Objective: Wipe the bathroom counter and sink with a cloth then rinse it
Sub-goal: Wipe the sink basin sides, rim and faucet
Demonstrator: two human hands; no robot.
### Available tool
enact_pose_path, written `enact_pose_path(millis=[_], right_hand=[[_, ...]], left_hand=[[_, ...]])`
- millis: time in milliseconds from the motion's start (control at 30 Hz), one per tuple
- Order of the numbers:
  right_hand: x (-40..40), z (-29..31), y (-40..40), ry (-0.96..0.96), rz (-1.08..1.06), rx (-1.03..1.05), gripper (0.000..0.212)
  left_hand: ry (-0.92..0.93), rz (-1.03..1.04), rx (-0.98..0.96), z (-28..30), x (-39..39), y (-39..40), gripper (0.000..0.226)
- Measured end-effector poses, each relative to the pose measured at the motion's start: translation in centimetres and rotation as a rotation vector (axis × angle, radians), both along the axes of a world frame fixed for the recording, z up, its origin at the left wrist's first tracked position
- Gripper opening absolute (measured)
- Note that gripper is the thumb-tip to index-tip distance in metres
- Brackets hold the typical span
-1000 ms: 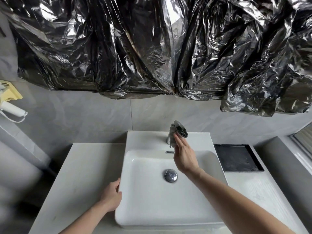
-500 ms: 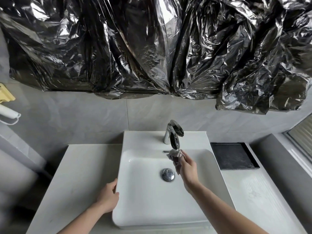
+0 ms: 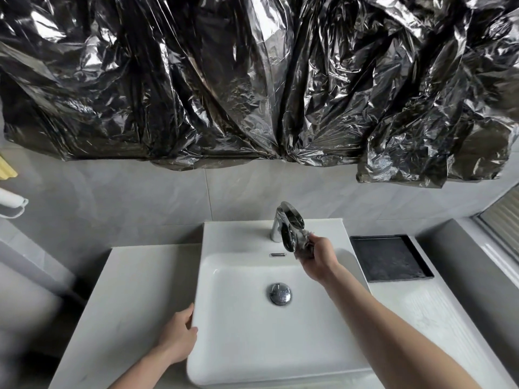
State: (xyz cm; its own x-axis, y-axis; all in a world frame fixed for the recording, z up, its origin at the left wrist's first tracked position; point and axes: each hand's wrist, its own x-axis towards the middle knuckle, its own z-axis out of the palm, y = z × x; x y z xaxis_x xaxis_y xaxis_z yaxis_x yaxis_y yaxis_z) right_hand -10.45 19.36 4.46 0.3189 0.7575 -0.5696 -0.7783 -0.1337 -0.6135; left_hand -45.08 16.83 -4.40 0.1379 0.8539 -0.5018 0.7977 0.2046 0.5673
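Note:
A white square sink (image 3: 241, 357) sits on a pale counter (image 3: 129, 299), with a chrome drain plug (image 3: 280, 293) in the basin. A chrome faucet (image 3: 286, 224) stands at the back rim. My right hand (image 3: 318, 258) is shut on a small crumpled grey cloth (image 3: 304, 244), pressed against the right side of the faucet spout. My left hand (image 3: 179, 335) rests against the sink's left outer wall, fingers on its rim. No water is visibly running.
A black tray (image 3: 390, 258) lies on the counter right of the sink. Crumpled black plastic sheeting (image 3: 252, 80) covers the wall above. A window ledge (image 3: 494, 248) runs along the far right. A white and yellow object (image 3: 8, 192) hangs at the left edge.
My right hand with the cloth dropped from the faucet top to below the spout, then moved up and right to the spout's side. My left hand stayed on the sink's left wall.

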Motion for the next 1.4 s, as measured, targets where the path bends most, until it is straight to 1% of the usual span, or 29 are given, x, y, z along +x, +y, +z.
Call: enact_pose_path(millis=[100, 233, 300, 400, 433, 500, 567, 633, 700, 800, 900, 933, 1000, 1067, 1200, 1267, 1333, 1367, 1400], right_hand=[[-0.6, -0.6, -1.6, -0.087, 0.134, -0.048, 0.038], [-2.7, 0.0, -3.8, -0.024, 0.157, -0.058, 0.035], [-3.5, 0.8, -5.2, 0.009, 0.168, -0.018, 0.039], [-3.8, 1.8, -6.5, -0.008, 0.155, 0.012, 0.046], [-3.9, 2.1, -6.6, -0.02, 0.134, 0.004, 0.044], [-3.9, 2.8, -6.6, -0.08, 0.061, -0.007, 0.03], [-3.9, 3.8, -6.4, -0.245, 0.03, 0.026, 0.026], [-3.7, 4.7, -5.6, -0.501, 0.066, 0.08, 0.025], [-3.2, 4.4, -4.5, -0.76, 0.123, 0.09, 0.019], [-3.1, 3.3, -4.1, -1.148, 0.211, 0.045, 0.025], [-4.1, 2.1, -5.2, -1.389, 0.295, -0.015, 0.016], [-4.3, 1.6, -5.9, -1.428, 0.306, -0.025, 0.019], [-4.2, 1.4, -7.5, -1.418, 0.302, -0.059, 0.028], [-3.7, 1.9, -9.4, -1.377, 0.325, -0.104, 0.027], [-2.1, 2.3, -13.7, -1.311, 0.419, -0.151, 0.02], [-1.3, 2.5, -15.6, -1.308, 0.439, -0.173, 0.021], [-0.6, 2.8, -17.2, -1.295, 0.486, -0.179, 0.027], [-0.1, 2.7, -17.7, -1.303, 0.518, -0.195, 0.028], [0.5, 2.5, -18.2, -1.336, 0.55, -0.211, 0.028]], left_hand=[[0.022, -0.004, -0.003, 0.3, -0.1, -0.1, 0.067], [0.028, -0.012, -0.008, 0.9, -0.1, -0.3, 0.067], [0.03, -0.009, -0.009, 1.0, 0.0, -0.5, 0.067], [0.036, -0.012, -0.006, 1.3, 0.2, -0.8, 0.066], [0.038, -0.017, 0.001, 1.5, 0.2, -0.8, 0.065], [0.03, -0.017, 0.012, 1.6, 0.2, -0.9, 0.065], [0.02, -0.016, 0.017, 1.7, 0.3, -1.1, 0.064], [0.03, -0.013, 0.026, 1.9, 0.6, -1.5, 0.061], [0.032, -0.006, 0.039, 2.2, 0.9, -1.8, 0.059], [0.041, -0.016, 0.055, 2.6, 1.0, -2.3, 0.057], [0.066, -0.045, 0.055, 3.0, 0.5, -2.4, 0.054], [0.076, -0.036, 0.066, 3.2, 0.4, -2.4, 0.054], [0.071, -0.029, 0.13, 3.6, 1.0, -2.2, 0.057], [-0.009, -0.049, 0.199, 4.8, 2.8, -2.0, 0.055], [-0.2, -0.128, 0.278, 9.4, 9.1, -0.9, 0.041], [-0.293, -0.139, 0.264, 11.8, 13.1, 0.1, 0.039], [-0.372, -0.105, 0.221, 14.0, 16.9, 1.2, 0.035], [-0.419, -0.071, 0.181, 14.9, 18.6, 1.7, 0.028], [-0.46, -0.038, 0.134, 15.5, 20.1, 2.2, 0.015]])
